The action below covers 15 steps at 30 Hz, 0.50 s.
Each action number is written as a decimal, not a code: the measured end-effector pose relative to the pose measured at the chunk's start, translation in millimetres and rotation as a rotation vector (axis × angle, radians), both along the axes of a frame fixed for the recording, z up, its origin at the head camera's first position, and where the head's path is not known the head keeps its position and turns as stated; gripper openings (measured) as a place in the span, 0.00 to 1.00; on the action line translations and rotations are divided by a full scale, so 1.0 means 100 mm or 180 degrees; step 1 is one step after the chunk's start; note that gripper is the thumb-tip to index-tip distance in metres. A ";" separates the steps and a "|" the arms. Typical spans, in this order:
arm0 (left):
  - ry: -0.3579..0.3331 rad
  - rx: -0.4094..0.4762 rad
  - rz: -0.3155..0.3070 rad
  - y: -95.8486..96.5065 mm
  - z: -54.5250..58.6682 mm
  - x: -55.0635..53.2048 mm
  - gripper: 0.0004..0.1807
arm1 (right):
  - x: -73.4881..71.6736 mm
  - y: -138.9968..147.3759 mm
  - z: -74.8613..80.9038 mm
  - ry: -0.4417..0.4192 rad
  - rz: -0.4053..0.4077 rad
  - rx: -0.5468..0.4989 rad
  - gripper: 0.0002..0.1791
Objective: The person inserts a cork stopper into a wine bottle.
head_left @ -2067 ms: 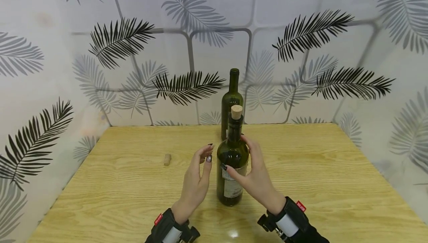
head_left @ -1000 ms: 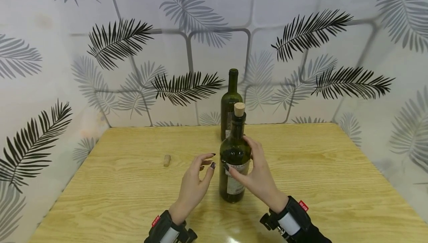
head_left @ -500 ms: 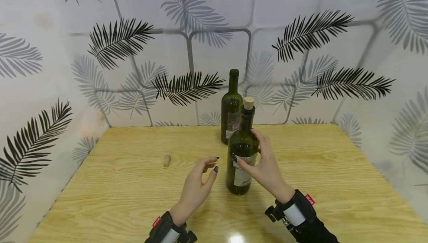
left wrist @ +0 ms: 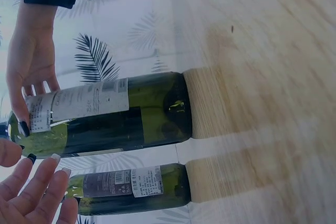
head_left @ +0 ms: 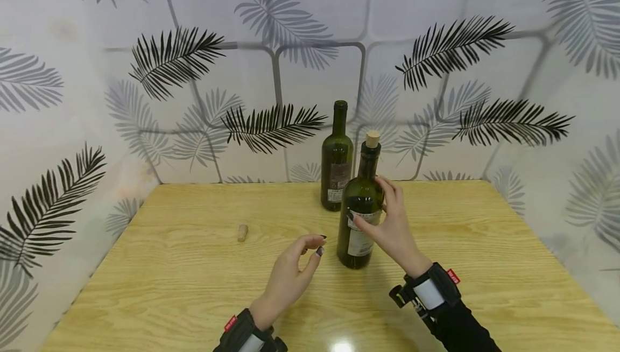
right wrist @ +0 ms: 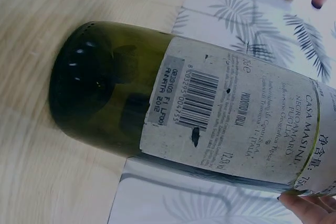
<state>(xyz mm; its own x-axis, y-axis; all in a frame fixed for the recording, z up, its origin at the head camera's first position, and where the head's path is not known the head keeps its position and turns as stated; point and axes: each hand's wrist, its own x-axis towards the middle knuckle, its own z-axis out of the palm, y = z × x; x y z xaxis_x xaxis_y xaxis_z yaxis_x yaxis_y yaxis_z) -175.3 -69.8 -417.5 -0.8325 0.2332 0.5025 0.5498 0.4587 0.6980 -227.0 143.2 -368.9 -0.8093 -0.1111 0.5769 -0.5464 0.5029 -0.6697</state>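
My right hand (head_left: pixel 393 228) grips a dark green wine bottle (head_left: pixel 360 193) around its upper body, thumb on the front label and fingers round the far right side. A pale cork (head_left: pixel 372 138) sticks up out of its mouth. In the right wrist view the bottle's back label (right wrist: pixel 231 114) faces the camera. To the left of the bottle, my left hand (head_left: pixel 290 272) hovers with loosely bent fingers and nothing in them. The left wrist view has its fingertips (left wrist: pixel 54 158) close to the bottle's shoulder, overlapping it.
A second green wine bottle (head_left: pixel 337 161), its mouth without a cork, stands behind and left of the held one. On the left of the wooden table (head_left: pixel 169 266) lies a loose cork (head_left: pixel 242 232). Behind rises a leaf-patterned cloth (head_left: pixel 310 18).
The corked bottle has travelled right and away from me in my right hand, uncovering more of the rear bottle. My left hand has shifted slightly right and toward me.
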 end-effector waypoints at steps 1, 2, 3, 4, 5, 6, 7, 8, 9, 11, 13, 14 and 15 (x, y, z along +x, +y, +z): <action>0.0009 -0.0015 0.0001 0.00 0.00 0.00 0.14 | -0.02 0.01 0.01 -0.0026 -0.0016 0.0011 0.45; 0.0013 -0.0026 -0.0001 0.00 0.00 0.00 0.14 | -0.04 0.02 0.01 -0.0043 -0.0035 0.0016 0.45; 0.0013 -0.0037 0.0003 0.01 0.00 0.00 0.14 | -0.07 0.03 0.02 -0.0052 -0.0052 0.0030 0.45; 0.0015 -0.0044 0.0003 0.01 0.00 0.00 0.14 | -0.09 0.04 0.02 -0.0059 -0.0062 0.0032 0.45; 0.0013 -0.0049 -0.0003 0.01 0.00 0.00 0.14 | -0.11 0.05 0.02 -0.0056 -0.0073 0.0030 0.45; 0.0013 -0.0044 -0.0014 0.01 0.00 0.00 0.14 | -0.13 0.06 0.02 -0.0054 -0.0083 0.0018 0.45; 0.0011 -0.0046 -0.0019 0.01 0.00 0.00 0.13 | -0.15 0.07 0.02 -0.0039 -0.0098 0.0014 0.45; 0.0003 -0.0049 -0.0028 0.01 0.00 0.00 0.13 | -0.18 0.08 0.02 -0.0024 -0.0111 -0.0001 0.45; -0.0004 -0.0054 -0.0036 0.01 0.00 0.00 0.13 | -0.20 0.10 0.01 -0.0015 -0.0134 -0.0010 0.45; -0.0022 -0.0060 -0.0052 0.01 0.00 0.01 0.13 | -0.23 0.12 0.01 0.0011 -0.0168 -0.0037 0.45; -0.0038 -0.0067 -0.0057 0.00 0.00 0.01 0.13 | -0.27 0.15 0.00 0.0039 -0.0210 -0.0047 0.45; -0.0053 -0.0063 -0.0066 0.00 0.00 0.01 0.13 | -0.28 0.16 0.00 0.0053 -0.0235 -0.0053 0.45; -0.0064 -0.0066 -0.0074 0.00 0.00 0.02 0.13 | -0.29 0.18 0.00 0.0074 -0.0260 -0.0052 0.45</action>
<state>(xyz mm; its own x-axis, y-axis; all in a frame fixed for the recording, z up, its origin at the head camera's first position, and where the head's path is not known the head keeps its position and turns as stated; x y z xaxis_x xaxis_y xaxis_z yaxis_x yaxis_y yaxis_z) -173.7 -69.4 -417.8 -0.8366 0.2627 0.4808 0.5466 0.4604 0.6995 -256.4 161.1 -368.9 -0.8016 -0.0358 0.5967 -0.5195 0.5357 -0.6657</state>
